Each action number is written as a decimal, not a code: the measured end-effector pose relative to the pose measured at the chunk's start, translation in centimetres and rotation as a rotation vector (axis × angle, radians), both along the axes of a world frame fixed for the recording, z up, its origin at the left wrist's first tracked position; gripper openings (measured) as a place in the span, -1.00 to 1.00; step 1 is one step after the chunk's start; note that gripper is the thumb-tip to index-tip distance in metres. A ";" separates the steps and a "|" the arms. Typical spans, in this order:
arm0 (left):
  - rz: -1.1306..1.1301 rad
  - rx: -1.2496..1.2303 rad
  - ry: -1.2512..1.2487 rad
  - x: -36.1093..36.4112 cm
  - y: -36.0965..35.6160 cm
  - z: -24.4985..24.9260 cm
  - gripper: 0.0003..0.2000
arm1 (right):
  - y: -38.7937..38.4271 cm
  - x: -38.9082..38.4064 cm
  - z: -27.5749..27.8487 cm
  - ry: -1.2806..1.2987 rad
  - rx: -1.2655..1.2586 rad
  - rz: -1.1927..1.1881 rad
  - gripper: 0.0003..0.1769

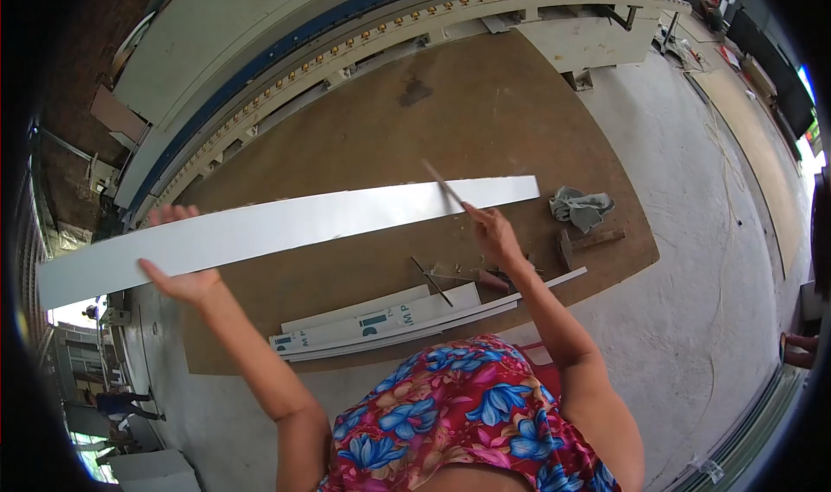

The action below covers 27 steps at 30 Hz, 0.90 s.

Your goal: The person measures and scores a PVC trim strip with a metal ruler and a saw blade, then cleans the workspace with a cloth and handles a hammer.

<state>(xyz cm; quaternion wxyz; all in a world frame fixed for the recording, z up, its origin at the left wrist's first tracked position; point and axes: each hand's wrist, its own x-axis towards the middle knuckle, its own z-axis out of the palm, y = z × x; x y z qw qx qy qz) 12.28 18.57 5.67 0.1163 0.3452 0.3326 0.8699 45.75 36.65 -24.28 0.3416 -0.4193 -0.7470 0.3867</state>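
A long white strip (286,224), flat and shiny, reaches across the view above the brown board. My left hand (186,280) grips it near its left end, thumb on the near side and fingertips showing past the far edge. In my right hand (495,232) is a slim bar-shaped tool that looks like a file (441,184). It crosses the strip towards the right end; whether it touches the strip is hard to tell. Just right of that end lies a crumpled grey cloth (582,208), with a hammer (593,239) below it.
The brown board (511,94) lies under everything, before a long pale machine (363,46). Nearer me are several white strips, one with printed film (389,321), and a thin dark rod (431,282). A cable (723,146) trails over the floor. Another person (125,403) is far left.
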 end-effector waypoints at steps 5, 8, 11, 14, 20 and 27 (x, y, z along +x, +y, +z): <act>-0.013 -0.032 0.240 -3.4 -5.6 6.2 -0.24 | -3.3 -4.7 2.5 0.106 -0.079 0.177 -0.55; 0.031 -0.069 0.307 -3.2 -6.8 7.8 -0.24 | -2.9 -6.0 -0.2 0.113 -0.029 0.129 -0.53; 0.049 -0.076 0.298 -3.0 -6.7 8.1 -0.24 | -0.5 -5.7 -4.3 0.013 -0.281 0.067 -0.53; -0.029 -0.060 0.305 -3.7 -6.3 8.2 -0.23 | 0.1 -5.6 -6.9 0.014 -0.129 -0.003 -0.53; -0.049 -0.061 0.319 -4.4 -5.3 8.5 -0.21 | -1.3 -5.1 -1.7 0.094 -0.043 0.147 -0.52; -0.052 -0.060 0.310 -4.7 -5.4 8.6 -0.20 | 0.6 -4.5 -5.5 0.055 -0.116 0.057 -0.52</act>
